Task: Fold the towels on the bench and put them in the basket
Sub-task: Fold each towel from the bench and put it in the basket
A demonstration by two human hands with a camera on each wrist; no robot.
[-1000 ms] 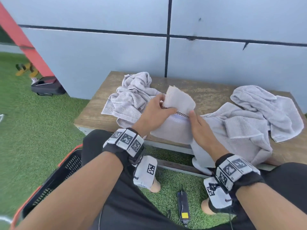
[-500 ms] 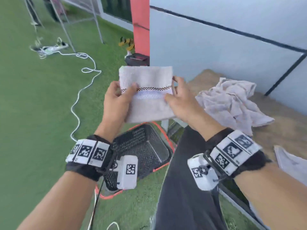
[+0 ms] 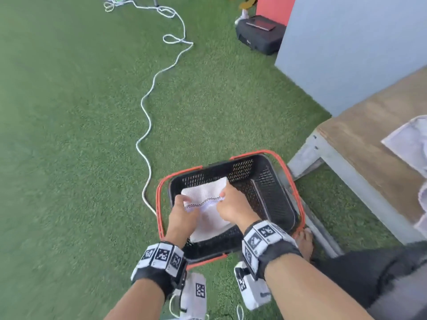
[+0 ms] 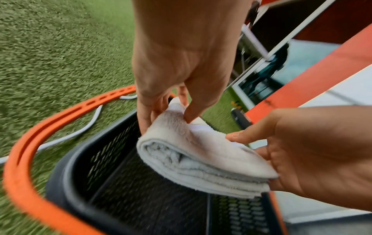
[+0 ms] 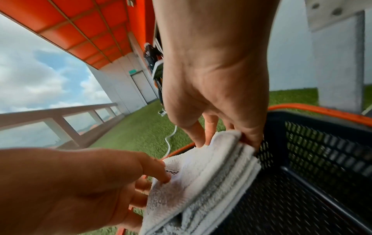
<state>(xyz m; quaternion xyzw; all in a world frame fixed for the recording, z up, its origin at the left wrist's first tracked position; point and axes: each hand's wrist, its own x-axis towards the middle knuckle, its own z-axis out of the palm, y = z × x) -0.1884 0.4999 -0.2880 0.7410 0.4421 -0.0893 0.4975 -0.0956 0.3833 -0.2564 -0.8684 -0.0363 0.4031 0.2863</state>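
Note:
A folded white towel (image 3: 205, 204) with a checked stripe hangs in the mouth of the black basket (image 3: 265, 174), over its left half and above its mesh floor. My left hand (image 3: 184, 204) pinches the towel's left edge between thumb and fingers, and my right hand (image 3: 223, 195) pinches its right edge. The left wrist view shows the left hand (image 4: 167, 119) holding the stacked layers of the towel (image 4: 201, 159) inside the basket (image 4: 84, 159). In the right wrist view the right hand (image 5: 221, 139) holds the towel (image 5: 201, 174). An unfolded towel (image 3: 409, 144) lies on the wooden bench (image 3: 369, 125) at the right.
The basket has orange handles (image 3: 159, 204) and stands on green artificial grass beside the bench leg (image 3: 307, 155). A white cable (image 3: 147, 112) snakes across the grass to its left. A black case (image 3: 261, 35) sits by the grey wall (image 3: 346, 42). My bare foot (image 3: 305, 243) is next to the basket.
Both hands carried the folded towel from the bench to the left and lowered it into the basket's opening. My view swung down and left with it.

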